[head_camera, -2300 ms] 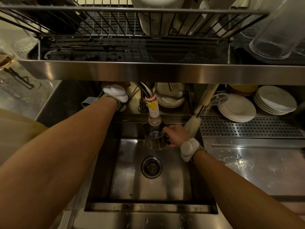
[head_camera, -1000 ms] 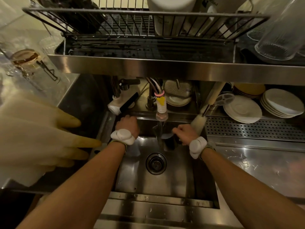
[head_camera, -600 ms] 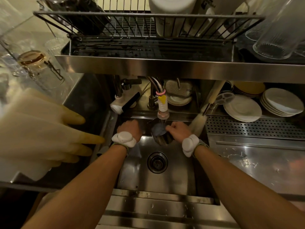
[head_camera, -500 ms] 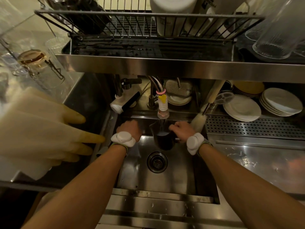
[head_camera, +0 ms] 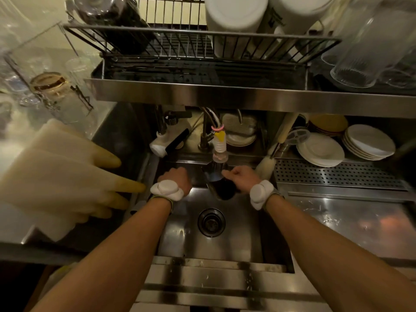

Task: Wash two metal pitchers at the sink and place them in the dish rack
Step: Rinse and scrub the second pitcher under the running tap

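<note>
A dark metal pitcher [head_camera: 219, 184] hangs tilted over the sink [head_camera: 236, 242], its mouth right under the tap nozzle [head_camera: 220, 154]. My right hand [head_camera: 239, 176] grips it from the right side. My left hand [head_camera: 177, 177] rests at the sink's back left; its fingers curl down out of sight, so what is under them is hidden. The wire dish rack [head_camera: 184, 45] stands on the steel shelf above the sink. I see only one pitcher.
White containers [head_camera: 235, 21] and upturned glasses [head_camera: 360, 64] fill the rack's right side. Yellow rubber gloves [head_camera: 67, 176] lie on the left counter. Stacked plates [head_camera: 320, 150] and a brush [head_camera: 267, 164] sit to the right. The drain [head_camera: 211, 221] is mid-sink.
Since 2.3 s ago my left hand has come down from the tap into the sink. In the last half second the pitcher has tipped from upright to tilted under the nozzle.
</note>
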Demonstrator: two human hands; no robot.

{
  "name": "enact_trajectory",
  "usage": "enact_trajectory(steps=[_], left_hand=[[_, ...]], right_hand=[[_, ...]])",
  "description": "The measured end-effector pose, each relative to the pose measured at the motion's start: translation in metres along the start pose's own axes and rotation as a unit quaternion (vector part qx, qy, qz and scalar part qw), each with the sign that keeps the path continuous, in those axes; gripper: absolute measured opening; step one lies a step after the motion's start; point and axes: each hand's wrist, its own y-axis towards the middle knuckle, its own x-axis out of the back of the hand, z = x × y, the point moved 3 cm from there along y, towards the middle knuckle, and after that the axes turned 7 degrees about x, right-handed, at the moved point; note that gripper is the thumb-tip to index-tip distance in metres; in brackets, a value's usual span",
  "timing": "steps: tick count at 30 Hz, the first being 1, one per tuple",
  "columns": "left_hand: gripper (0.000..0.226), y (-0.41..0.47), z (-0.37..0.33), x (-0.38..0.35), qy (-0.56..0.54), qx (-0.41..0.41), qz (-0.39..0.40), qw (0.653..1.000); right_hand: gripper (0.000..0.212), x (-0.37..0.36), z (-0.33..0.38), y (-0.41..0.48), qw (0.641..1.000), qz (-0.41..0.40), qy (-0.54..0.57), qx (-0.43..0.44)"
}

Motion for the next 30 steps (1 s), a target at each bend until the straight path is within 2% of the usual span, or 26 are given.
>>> enact_trajectory(steps=[3, 8, 12, 17, 19, 23, 30], left_hand=[[0.035, -0.006, -0.001, 0.002, -0.001, -0.010, -0.005, 1.000], [0.036, -0.009, 0.002, -0.005, 0.002, -0.003, 0.010, 1.000], [0.037, -0.008, 0.003, -0.008, 0.010, -0.006, 0.014, 1.000], [0.036, -0.005, 0.001, -0.008, 0.012, -0.007, 0.017, 1.000], [0.035, -0.005, -0.001, -0.006, 0.011, -0.012, 0.013, 1.000], [0.035, -0.008, -0.005, -0.003, 0.011, -0.024, 0.009, 1.000], [0.038, -0.013, -0.006, 0.005, 0.022, -0.046, -0.002, 0.999]], right_hand=[[0.039, 0.007, 0.003, -0.002, 1.000, -0.011, 0.007, -0.001], [0.016, -0.007, -0.007, -0.005, 1.000, 0.014, 0.000, -0.007], [0.015, 0.000, -0.012, -0.001, 0.999, -0.011, 0.025, -0.020], [0.020, 0.001, -0.006, 0.000, 1.000, 0.003, 0.025, -0.008], [0.026, 0.006, -0.004, 0.001, 1.000, -0.001, -0.016, 0.001], [0.024, 0.012, 0.005, -0.004, 0.994, -0.008, -0.104, 0.027], [0.026, 0.031, 0.025, -0.012, 0.970, 0.039, -0.236, 0.042]])
